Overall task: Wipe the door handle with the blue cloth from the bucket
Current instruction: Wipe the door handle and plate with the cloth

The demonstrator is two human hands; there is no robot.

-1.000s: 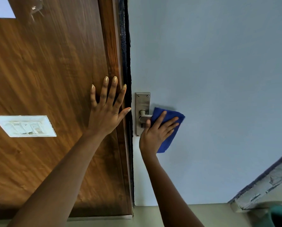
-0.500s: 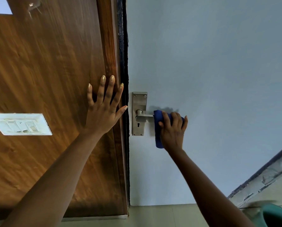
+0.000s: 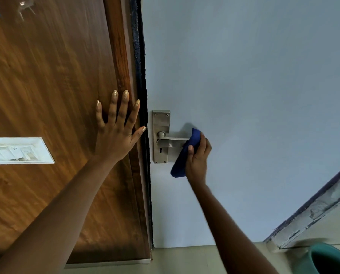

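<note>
A silver lever door handle on a tall metal backplate sits on the pale grey door. My right hand grips the blue cloth, which is wrapped over the lever's outer end and hangs down below it. The lever's tip is hidden under the cloth. My left hand lies flat with spread fingers on the brown wooden panel, just left of the door's edge.
A white switch plate is set in the wooden panel at the left. The rim of a teal bucket shows at the bottom right on the beige floor. A chipped frame edge runs diagonally at the right.
My right hand has slid the cloth from the lever's base out to its far end, baring most of the lever. The left hand stays flat on the wood.
</note>
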